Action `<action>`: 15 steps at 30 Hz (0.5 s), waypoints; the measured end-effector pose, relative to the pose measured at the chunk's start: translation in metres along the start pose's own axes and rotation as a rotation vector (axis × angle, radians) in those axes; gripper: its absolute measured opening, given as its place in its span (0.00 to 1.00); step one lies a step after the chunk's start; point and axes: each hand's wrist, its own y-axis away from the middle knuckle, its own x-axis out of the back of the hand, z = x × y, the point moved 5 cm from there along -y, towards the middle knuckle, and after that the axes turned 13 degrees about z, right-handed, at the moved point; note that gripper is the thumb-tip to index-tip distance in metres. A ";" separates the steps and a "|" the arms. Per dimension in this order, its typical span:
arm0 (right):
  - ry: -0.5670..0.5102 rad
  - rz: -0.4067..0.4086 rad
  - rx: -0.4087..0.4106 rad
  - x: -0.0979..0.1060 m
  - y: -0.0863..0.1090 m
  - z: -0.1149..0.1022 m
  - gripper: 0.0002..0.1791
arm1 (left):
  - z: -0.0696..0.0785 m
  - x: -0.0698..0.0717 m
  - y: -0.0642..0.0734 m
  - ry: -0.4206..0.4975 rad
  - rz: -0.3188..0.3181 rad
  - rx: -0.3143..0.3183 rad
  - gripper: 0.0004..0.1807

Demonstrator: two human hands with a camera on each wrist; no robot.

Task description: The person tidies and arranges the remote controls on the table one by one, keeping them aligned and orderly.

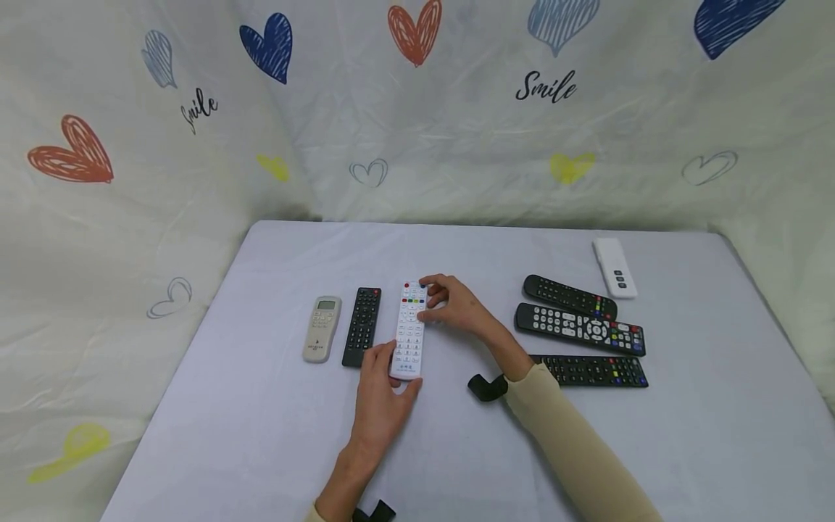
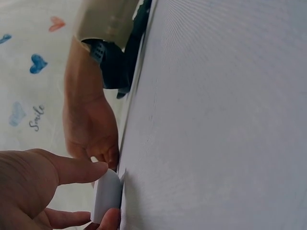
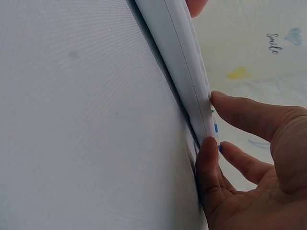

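A white remote control (image 1: pixel 409 333) with red, green and blue buttons lies upright in the head view, at the middle of the table. My left hand (image 1: pixel 380 406) holds its lower end, with fingers along the left side and thumb at the bottom right corner. The left wrist view shows the thumb and fingers round the end of the white remote (image 2: pixel 106 196). At the upper right edge, my right hand (image 1: pixel 459 306) grips it with curled fingers and thumb. In the right wrist view, the fingertips (image 3: pixel 207 153) press against the remote's side, close over the cloth.
Left of the white remote lie a black remote (image 1: pixel 362 326) and a beige remote with a small screen (image 1: pixel 322 328). On the right are three black remotes, among them one with white buttons (image 1: pixel 580 330), and a white remote (image 1: pixel 615 268) farther back. A patterned curtain (image 1: pixel 457 145) stands behind the table.
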 end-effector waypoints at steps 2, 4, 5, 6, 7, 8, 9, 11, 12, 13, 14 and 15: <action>-0.008 0.002 -0.004 0.000 0.001 0.000 0.37 | 0.000 0.000 0.000 -0.005 0.000 0.001 0.43; -0.014 0.006 -0.009 0.000 0.002 0.000 0.37 | -0.001 0.000 0.000 -0.008 0.003 0.000 0.43; -0.015 0.008 -0.010 -0.001 0.002 0.000 0.37 | -0.001 0.000 0.001 -0.009 0.005 -0.001 0.43; -0.014 0.008 -0.009 -0.001 0.003 0.000 0.37 | -0.001 0.000 0.001 -0.011 0.007 -0.002 0.43; -0.013 0.008 -0.007 -0.001 0.003 0.001 0.37 | -0.002 0.001 0.001 -0.014 0.008 -0.004 0.43; -0.012 0.008 -0.004 -0.001 0.003 0.001 0.37 | -0.002 0.001 0.001 -0.014 0.009 -0.006 0.43; -0.013 0.009 -0.004 -0.002 0.003 0.002 0.37 | -0.002 0.001 0.001 -0.014 0.010 -0.009 0.43; -0.012 0.010 0.003 -0.002 0.003 0.002 0.36 | -0.002 0.001 0.001 -0.013 0.014 -0.017 0.43; -0.012 0.011 0.005 -0.001 0.003 0.002 0.36 | -0.002 0.001 0.002 -0.013 0.015 -0.021 0.43; -0.014 0.012 0.005 -0.001 0.003 0.002 0.36 | -0.002 0.001 0.001 -0.012 0.017 -0.026 0.43; -0.016 0.016 0.004 0.000 0.003 0.001 0.36 | -0.001 0.001 0.001 -0.011 0.020 -0.031 0.42; -0.015 0.021 0.004 0.001 0.003 0.001 0.36 | -0.001 0.001 0.001 -0.009 0.022 -0.036 0.42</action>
